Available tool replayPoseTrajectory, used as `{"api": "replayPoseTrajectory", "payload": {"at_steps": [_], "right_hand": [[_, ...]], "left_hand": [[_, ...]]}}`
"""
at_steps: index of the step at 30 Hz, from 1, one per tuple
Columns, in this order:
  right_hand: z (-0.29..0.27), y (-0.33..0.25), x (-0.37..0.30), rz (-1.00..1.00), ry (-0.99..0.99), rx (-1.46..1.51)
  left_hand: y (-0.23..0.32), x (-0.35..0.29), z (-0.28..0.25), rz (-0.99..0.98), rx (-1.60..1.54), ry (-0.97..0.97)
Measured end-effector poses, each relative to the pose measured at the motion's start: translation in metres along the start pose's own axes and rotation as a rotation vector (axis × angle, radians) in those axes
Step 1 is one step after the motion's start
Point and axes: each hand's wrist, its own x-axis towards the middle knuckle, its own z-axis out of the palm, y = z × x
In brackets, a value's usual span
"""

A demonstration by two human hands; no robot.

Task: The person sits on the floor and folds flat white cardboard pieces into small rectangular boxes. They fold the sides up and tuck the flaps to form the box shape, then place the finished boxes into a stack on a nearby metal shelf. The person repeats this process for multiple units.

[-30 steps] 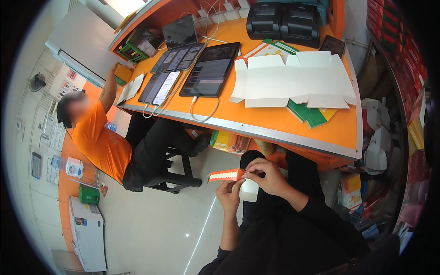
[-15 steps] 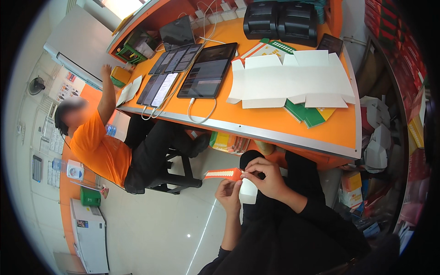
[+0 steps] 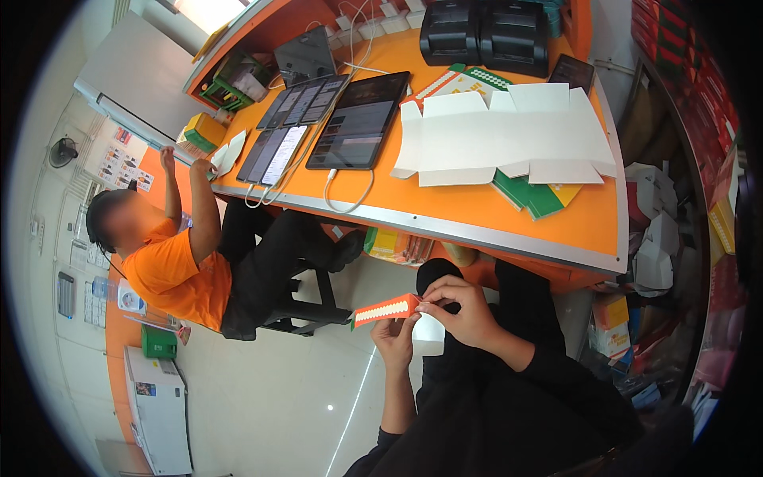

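Over my lap I hold a partly folded cardboard box [image 3: 387,311], its side orange-red with a pale patterned strip and a white flap hanging below. My left hand [image 3: 393,338] grips it from underneath, thumb and fingers closed on its lower edge. At its right end my right hand [image 3: 463,312] pinches the corner with thumb and forefinger. On the orange table [image 3: 588,230] beyond my hands lie flat white cardboard blanks [image 3: 509,139], with a green and yellow printed piece [image 3: 531,197] sticking out beneath them.
Tablets [image 3: 358,123] and phones with charging cables line the table's middle. Two black machines [image 3: 483,36] stand at the back. A co-worker in an orange shirt [image 3: 179,270] sits at the left on a black stool [image 3: 318,306]. Folded white boxes [image 3: 658,238] pile up at the right.
The box in my hands has tilted slightly, showing more of its patterned side; my grip stays the same. The co-worker has lowered one arm toward the table, and their other hand now shows.
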Motion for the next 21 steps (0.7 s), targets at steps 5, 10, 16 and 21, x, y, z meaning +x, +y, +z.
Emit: {"api": "replayPoseTrajectory", "payload": {"at_steps": [5,10,16,21], "right_hand": [[0.003,-0.004,-0.006,0.008,-0.002,-0.036],[-0.003,-0.005,-0.003,-0.111,-0.075,-0.103],[0.002,-0.002,-0.004,-0.072,0.029,0.046],[0.003,-0.005,-0.008,-0.154,0.005,-0.094]], "left_hand": [[-0.004,-0.001,-0.004,0.052,0.055,0.010],[-0.006,-0.002,-0.005,0.089,-0.014,0.096],[0.008,-0.004,-0.005,0.045,0.175,0.048],[0.006,-0.006,-0.003,0.138,0.246,0.086]]}}
